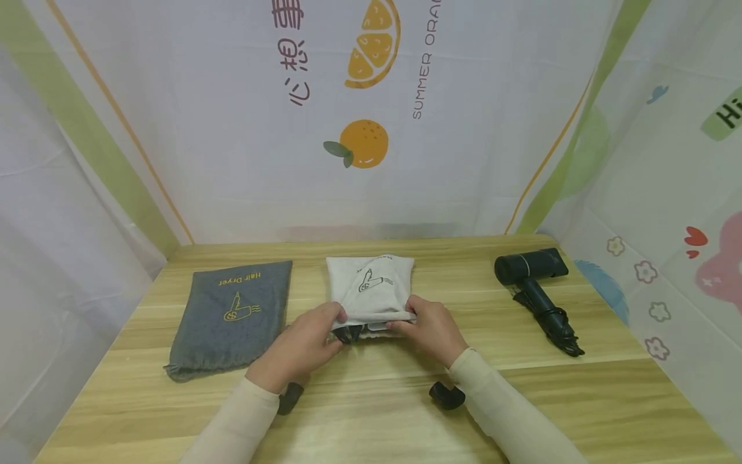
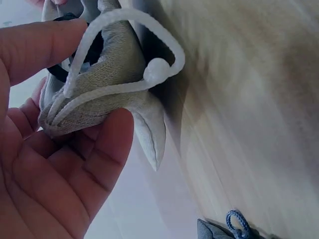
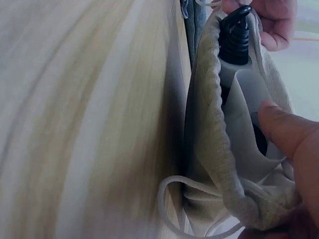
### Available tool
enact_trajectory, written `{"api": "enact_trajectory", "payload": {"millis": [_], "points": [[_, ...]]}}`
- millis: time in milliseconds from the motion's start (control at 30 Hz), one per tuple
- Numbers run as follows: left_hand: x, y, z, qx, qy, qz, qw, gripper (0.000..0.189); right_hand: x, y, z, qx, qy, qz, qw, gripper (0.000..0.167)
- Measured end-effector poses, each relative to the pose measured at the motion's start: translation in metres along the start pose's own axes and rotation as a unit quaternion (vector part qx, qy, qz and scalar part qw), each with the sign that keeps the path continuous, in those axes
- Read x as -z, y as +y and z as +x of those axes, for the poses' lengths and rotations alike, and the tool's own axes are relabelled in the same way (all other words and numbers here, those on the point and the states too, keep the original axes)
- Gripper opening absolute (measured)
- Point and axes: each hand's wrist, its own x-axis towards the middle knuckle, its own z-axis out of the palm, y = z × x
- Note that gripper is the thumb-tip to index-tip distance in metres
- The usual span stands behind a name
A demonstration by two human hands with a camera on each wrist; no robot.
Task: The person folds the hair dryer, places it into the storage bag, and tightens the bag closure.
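Observation:
A light drawstring pouch [image 1: 377, 293] printed with a hair dryer lies in the middle of the table, its mouth towards me. My left hand [image 1: 304, 345] grips the left side of the mouth, and my right hand [image 1: 435, 328] holds the right side. Seen from the right wrist, a black cord with a ribbed sleeve [image 3: 234, 47] joins a pale handle inside. A whitish flap [image 3: 249, 119] lies beside it, under my right thumb [image 3: 281, 122]. The pouch hides the rest. White drawstring loops hang at both corners, the left one with a bead [image 2: 157, 70].
At the left lies a dark grey pouch [image 1: 232, 319] lettered "Hair Dryer". A black hair dryer [image 1: 530, 265] with its cord wrapped round the handle lies at the right. White printed curtains [image 1: 452, 180] stand behind and beside the wooden table [image 1: 359, 412].

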Motion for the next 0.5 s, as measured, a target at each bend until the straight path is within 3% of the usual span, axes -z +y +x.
{"api": "enact_trajectory", "payload": {"millis": [267,500], "points": [[0.0019,0.0050,0.0007,0.030,0.017,0.005,0.9994,0.023,-0.0009,-0.0006,0.0034,0.029,0.016,-0.028,0.9991,0.037],[0.0027,0.0062,0.0016,0.034,0.027,0.013,0.9990,0.024,-0.0008,-0.0054,0.0035,0.037,0.019,-0.042,0.9982,0.039]]}}
